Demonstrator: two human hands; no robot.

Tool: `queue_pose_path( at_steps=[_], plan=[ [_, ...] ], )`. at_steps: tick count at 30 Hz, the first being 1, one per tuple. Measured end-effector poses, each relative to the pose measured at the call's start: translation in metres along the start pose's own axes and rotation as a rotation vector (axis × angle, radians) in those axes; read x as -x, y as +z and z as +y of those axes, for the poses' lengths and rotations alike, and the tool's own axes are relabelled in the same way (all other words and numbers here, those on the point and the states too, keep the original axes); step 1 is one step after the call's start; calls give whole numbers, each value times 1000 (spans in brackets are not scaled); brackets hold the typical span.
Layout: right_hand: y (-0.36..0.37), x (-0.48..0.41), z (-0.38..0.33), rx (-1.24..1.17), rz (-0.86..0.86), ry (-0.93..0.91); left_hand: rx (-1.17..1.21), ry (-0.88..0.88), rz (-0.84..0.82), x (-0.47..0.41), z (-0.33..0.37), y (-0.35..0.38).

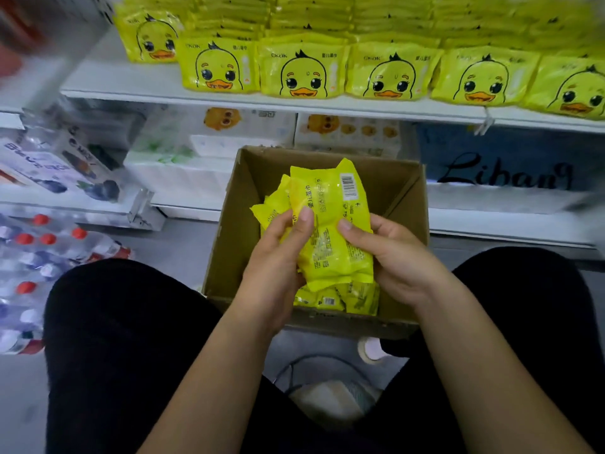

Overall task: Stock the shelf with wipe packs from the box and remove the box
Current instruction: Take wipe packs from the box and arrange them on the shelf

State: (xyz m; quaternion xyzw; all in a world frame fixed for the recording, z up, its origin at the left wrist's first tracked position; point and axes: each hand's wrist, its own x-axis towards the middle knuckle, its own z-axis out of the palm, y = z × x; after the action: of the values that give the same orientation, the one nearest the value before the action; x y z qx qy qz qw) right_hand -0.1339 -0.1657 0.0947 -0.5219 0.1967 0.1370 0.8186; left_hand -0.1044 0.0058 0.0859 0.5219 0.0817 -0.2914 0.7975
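An open cardboard box [402,191] stands on the floor between my knees, below the shelf. Over it I hold a bundle of yellow wipe packs [330,224], back side up with a barcode showing. My left hand [278,263] grips the bundle's left side, thumb on top. My right hand [393,257] grips its right side. More yellow packs [340,299] lie in the box's bottom near the front wall. On the white shelf [131,90] above stands a row of yellow duck-face wipe packs [302,72], stacked several deep.
Below the shelf sit white tissue packages [209,149] and a blue package with script lettering [504,168]. Shrink-wrapped bottles with red caps [39,257] lie on the floor at the left. A roll of tape [370,350] lies behind the box. My black-clad knees flank the box.
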Motion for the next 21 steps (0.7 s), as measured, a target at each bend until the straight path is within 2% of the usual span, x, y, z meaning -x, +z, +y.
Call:
queue_pose_path(
  at_steps=[4, 7, 10, 13, 17, 21],
  plan=[
    [12, 18, 2, 68, -24, -7, -117, 102, 164, 14, 1, 1],
    [11, 17, -9, 193, 124, -111, -246, 124, 169, 26, 9, -6],
    [13, 23, -25, 349, 182, -196, -430, 111, 9, 36, 21, -9],
    [19, 31, -30, 496, 95, -227, -505, 86, -119, 45, 28, -5],
    [20, 34, -22, 491, 154, -356, -518, 77, -113, 47, 27, -4],
    [13, 32, -19, 298, 328, -406, -401, 56, -33, 46, 19, -14]
  ],
)
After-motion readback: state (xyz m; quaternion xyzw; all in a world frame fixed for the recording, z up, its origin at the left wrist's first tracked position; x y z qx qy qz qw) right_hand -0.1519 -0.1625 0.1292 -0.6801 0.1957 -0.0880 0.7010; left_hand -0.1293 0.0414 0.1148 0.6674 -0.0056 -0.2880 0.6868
